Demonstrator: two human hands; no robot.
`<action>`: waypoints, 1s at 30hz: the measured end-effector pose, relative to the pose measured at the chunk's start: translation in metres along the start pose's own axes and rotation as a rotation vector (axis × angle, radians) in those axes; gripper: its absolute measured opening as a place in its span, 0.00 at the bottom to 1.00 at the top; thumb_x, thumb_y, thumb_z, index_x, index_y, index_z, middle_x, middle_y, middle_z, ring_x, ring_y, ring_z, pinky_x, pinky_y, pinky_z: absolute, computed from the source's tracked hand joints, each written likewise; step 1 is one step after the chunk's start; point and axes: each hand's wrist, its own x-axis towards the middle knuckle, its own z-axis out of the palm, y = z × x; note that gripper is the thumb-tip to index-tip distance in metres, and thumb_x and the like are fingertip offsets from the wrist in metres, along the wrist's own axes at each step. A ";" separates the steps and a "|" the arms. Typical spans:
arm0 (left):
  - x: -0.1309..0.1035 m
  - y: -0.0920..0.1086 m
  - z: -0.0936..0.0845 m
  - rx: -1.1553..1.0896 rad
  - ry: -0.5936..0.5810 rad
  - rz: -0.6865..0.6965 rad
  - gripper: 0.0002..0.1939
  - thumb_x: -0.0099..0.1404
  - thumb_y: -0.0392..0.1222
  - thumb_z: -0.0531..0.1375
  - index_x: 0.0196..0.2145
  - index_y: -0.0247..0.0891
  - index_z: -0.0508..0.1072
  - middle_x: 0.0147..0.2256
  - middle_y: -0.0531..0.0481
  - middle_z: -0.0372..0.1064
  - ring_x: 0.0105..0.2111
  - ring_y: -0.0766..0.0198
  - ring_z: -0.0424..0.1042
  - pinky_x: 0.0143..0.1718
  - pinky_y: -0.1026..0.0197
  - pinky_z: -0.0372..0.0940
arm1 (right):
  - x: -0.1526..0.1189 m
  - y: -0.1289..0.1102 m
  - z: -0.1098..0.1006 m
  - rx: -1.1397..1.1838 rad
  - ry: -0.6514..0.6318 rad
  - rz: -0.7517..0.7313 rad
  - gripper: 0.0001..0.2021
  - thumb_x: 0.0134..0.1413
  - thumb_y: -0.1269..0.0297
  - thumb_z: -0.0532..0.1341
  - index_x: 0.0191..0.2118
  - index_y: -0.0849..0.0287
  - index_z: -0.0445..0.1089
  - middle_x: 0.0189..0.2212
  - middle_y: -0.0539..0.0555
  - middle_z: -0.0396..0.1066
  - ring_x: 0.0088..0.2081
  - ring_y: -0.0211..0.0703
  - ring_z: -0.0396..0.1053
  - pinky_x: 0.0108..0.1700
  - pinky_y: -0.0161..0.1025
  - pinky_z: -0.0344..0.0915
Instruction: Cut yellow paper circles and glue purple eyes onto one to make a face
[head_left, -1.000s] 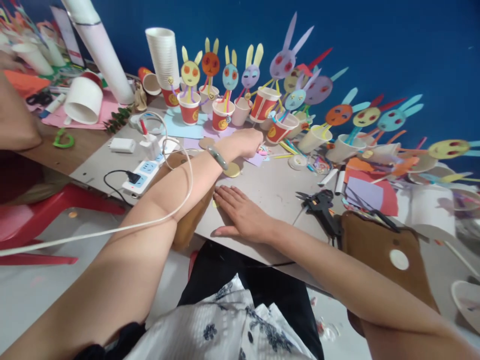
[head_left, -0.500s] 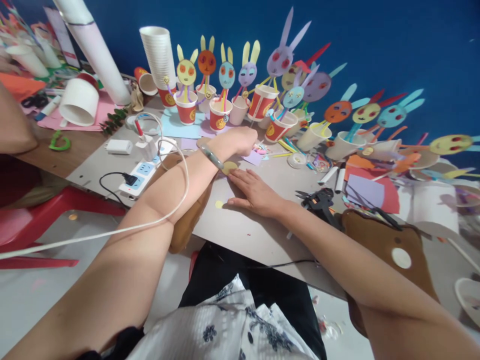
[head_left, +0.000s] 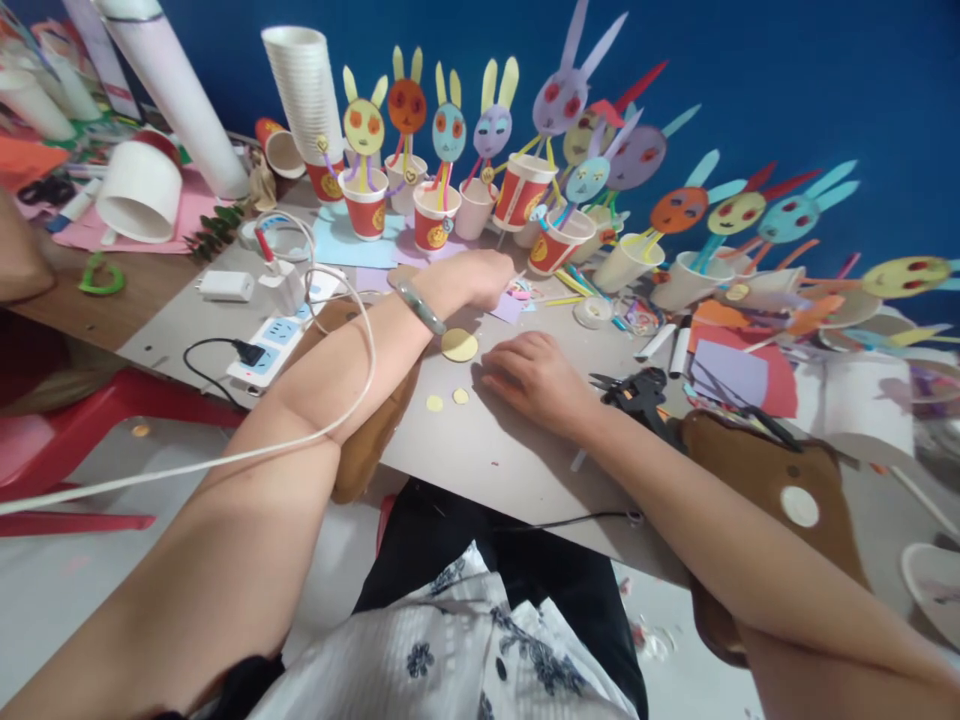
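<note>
My left hand [head_left: 486,280], below a jade-like bangle [head_left: 418,305], reaches across the table to a small heap of paper scraps [head_left: 519,290]. Its fingers are curled closed, and whatever they might hold is hidden behind the hand. A purple paper piece [head_left: 507,307] lies beside it. My right hand [head_left: 536,380] rests on the tabletop with its fingers loosely bent, and no object shows in it. To its left lie a large yellow paper circle [head_left: 460,346] and two small yellow circles, one nearer the hand [head_left: 460,396] and one farther left [head_left: 434,403].
Paper cups with rabbit-faced figures [head_left: 448,135] line the wall side. A white cable crosses above my left forearm from the power strip [head_left: 270,345]. A black glue gun [head_left: 637,395] lies right of my right hand. Another person's arm [head_left: 21,250] shows at far left.
My right hand has drawn back to the right, off the large yellow circle, and its fingers have bent. A second small yellow circle now shows. My left hand has hardly moved.
</note>
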 end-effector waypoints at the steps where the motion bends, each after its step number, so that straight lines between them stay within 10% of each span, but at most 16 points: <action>1: 0.000 0.000 0.000 -0.004 0.003 -0.004 0.22 0.56 0.30 0.61 0.49 0.29 0.80 0.45 0.34 0.78 0.40 0.51 0.75 0.38 0.57 0.61 | 0.008 -0.001 0.002 -0.041 -0.018 0.020 0.17 0.68 0.57 0.56 0.53 0.59 0.75 0.45 0.62 0.76 0.45 0.54 0.68 0.50 0.50 0.61; 6: -0.001 0.000 0.000 0.002 -0.003 -0.013 0.23 0.56 0.30 0.61 0.50 0.31 0.80 0.44 0.36 0.78 0.40 0.55 0.74 0.37 0.59 0.59 | 0.023 -0.005 0.004 -0.232 -0.112 0.028 0.18 0.68 0.53 0.56 0.52 0.56 0.76 0.41 0.63 0.71 0.42 0.55 0.61 0.44 0.48 0.53; 19: -0.002 0.005 0.006 0.040 -0.014 0.082 0.27 0.52 0.30 0.60 0.51 0.33 0.80 0.40 0.39 0.79 0.40 0.52 0.75 0.36 0.57 0.58 | -0.080 -0.020 -0.027 -0.265 -0.106 0.060 0.14 0.67 0.59 0.57 0.48 0.59 0.76 0.40 0.61 0.73 0.40 0.53 0.65 0.43 0.47 0.55; 30: 0.004 0.008 0.016 0.009 0.059 0.132 0.18 0.57 0.33 0.57 0.43 0.33 0.81 0.36 0.40 0.77 0.33 0.58 0.72 0.32 0.57 0.52 | -0.079 -0.017 -0.028 -0.034 -0.088 -0.035 0.09 0.67 0.64 0.58 0.47 0.61 0.72 0.47 0.62 0.75 0.46 0.53 0.70 0.47 0.47 0.62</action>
